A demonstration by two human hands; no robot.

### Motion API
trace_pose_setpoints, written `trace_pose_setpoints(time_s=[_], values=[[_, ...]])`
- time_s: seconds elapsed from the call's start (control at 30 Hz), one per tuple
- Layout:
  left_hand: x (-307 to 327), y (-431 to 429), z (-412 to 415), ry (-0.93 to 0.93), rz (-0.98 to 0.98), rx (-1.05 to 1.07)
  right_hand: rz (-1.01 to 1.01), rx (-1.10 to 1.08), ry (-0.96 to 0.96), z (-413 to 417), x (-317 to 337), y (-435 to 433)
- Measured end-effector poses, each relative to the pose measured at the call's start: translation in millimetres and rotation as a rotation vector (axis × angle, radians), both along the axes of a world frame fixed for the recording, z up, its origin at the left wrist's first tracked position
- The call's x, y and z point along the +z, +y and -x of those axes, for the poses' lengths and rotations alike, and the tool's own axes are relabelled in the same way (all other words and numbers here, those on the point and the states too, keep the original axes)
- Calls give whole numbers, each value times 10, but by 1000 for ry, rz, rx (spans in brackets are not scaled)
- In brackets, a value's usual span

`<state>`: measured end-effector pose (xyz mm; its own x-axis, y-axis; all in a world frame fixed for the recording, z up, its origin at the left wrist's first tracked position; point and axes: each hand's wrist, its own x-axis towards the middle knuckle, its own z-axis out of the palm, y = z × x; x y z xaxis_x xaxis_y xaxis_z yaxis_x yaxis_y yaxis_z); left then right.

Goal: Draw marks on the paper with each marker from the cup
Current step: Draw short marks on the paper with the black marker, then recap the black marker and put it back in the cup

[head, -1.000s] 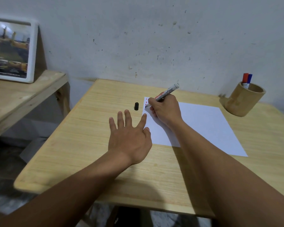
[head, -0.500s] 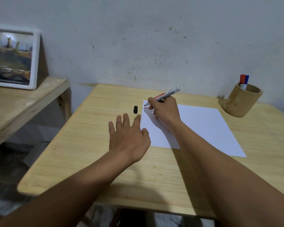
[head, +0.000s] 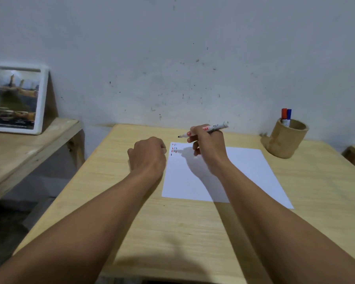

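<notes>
A: What does the right hand (head: 208,149) have?

B: Its fingers are wrapped round a white marker (head: 213,128), uncapped and held clear above the far left corner of the paper (head: 244,171). The dark tip points left; the barrel's back end points right and slightly up.

A: And the paper itself?

B: It lies flat on the wooden table (head: 172,232). Near its far left corner there is a small cluster of short marks (head: 174,149) in red, blue and black.

A: The left hand (head: 147,153)?

B: It is just left of that same corner, knuckles up, fingers curled under. The palm side is hidden, so one cannot tell whether they close on anything.

A: Where is the cup (head: 285,142)?

B: At the far right of the table, near the wall and well apart from both hands. A red-capped marker (head: 283,114) and a blue-capped marker (head: 289,114) stand in it side by side, at its left rim.

A: Anything else?

B: A framed picture (head: 16,98) leans against the wall on a wooden shelf (head: 29,144) at the far left.
</notes>
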<state>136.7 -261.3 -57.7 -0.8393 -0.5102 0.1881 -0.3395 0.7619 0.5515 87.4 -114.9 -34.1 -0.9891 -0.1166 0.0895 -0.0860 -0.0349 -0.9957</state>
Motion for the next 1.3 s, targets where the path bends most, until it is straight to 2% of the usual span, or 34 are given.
trace_pose_setpoints(time_s=[0.2, 0.3, 0.4, 0.6, 1.3], values=[[453, 277, 20, 315, -601, 41, 176, -18, -13, -59, 291, 236], [591, 420, 52, 354, -793, 35, 212, -27, 12, -104, 427, 342], [651, 541, 86, 386, -904, 7, 235, -49, 33, -143, 519, 439], [838, 767, 22, 358, -1006, -96, 243, -70, 55, -193, 595, 602], [1054, 924, 39, 367, -1096, -232, 275, -28, 68, -257, 715, 861]])
